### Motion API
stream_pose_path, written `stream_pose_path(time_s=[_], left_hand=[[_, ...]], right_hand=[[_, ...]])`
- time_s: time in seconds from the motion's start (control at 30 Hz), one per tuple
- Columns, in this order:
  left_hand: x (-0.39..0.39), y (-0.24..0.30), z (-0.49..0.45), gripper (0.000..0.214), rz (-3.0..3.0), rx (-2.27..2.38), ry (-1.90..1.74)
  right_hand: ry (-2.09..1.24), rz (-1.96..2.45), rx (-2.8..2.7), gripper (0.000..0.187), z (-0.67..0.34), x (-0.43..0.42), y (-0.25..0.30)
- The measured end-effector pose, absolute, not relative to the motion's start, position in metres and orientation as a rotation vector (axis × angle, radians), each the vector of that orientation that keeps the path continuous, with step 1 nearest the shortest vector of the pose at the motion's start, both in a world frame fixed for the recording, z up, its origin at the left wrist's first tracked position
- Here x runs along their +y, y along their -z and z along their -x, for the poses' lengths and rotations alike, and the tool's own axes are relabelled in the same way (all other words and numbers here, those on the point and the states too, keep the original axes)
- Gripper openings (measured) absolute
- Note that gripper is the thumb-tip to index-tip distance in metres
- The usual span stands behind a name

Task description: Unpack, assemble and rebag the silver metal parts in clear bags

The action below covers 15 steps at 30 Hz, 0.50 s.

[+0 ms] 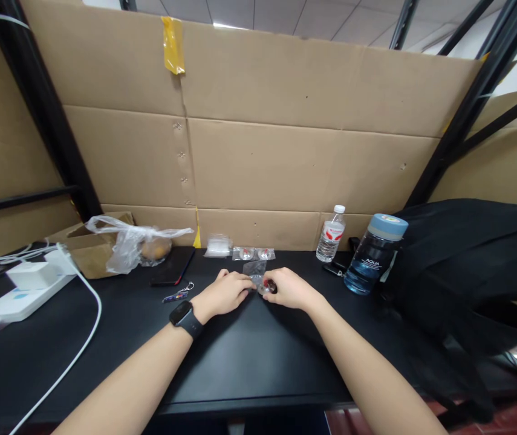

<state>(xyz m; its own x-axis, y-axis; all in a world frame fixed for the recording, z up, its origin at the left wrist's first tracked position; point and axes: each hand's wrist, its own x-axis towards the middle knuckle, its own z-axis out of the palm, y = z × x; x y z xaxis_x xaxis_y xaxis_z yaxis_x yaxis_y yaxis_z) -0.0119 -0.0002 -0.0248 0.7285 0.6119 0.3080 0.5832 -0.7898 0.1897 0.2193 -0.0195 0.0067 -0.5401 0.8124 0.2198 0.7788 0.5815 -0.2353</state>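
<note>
My left hand [227, 292], with a dark watch on its wrist, has its fingertips pressed together at the left edge of a small clear plastic bag [255, 267]. Opposite it, my right hand [291, 289] pinches a small round item [268, 284] with red and dark parts at the bag's near end. Whether the item is inside the bag or beside it I cannot tell. Just behind lie two clear packets [253, 254], each with a round, red-marked piece inside. To their left is a stack of clear plastic bags [218, 246].
Left of my hands are a keychain [177, 296], a dark flat device [173, 267], a knotted plastic bag [133, 241], a cardboard box [86, 251] and a power strip [26, 299] with a white cable. A water bottle [331, 234], blue-lidded bottle [373, 257] and black backpack [462, 266] stand right.
</note>
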Motion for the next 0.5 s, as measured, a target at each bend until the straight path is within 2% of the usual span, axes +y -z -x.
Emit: stream_pose_path(time_s=[0.2,0.5], left_hand=[[0.004,0.028,0.016,0.035,-2.814,1.007,-0.541],[0.005,0.017,0.026,0.037,-2.769,0.925,-0.277]], right_hand=[[-0.243,1.289,-2.486,0.015,-0.218,-0.019,-0.004],[-0.208,1.340,-2.391,0.018,-0.216,-0.014,0.003]])
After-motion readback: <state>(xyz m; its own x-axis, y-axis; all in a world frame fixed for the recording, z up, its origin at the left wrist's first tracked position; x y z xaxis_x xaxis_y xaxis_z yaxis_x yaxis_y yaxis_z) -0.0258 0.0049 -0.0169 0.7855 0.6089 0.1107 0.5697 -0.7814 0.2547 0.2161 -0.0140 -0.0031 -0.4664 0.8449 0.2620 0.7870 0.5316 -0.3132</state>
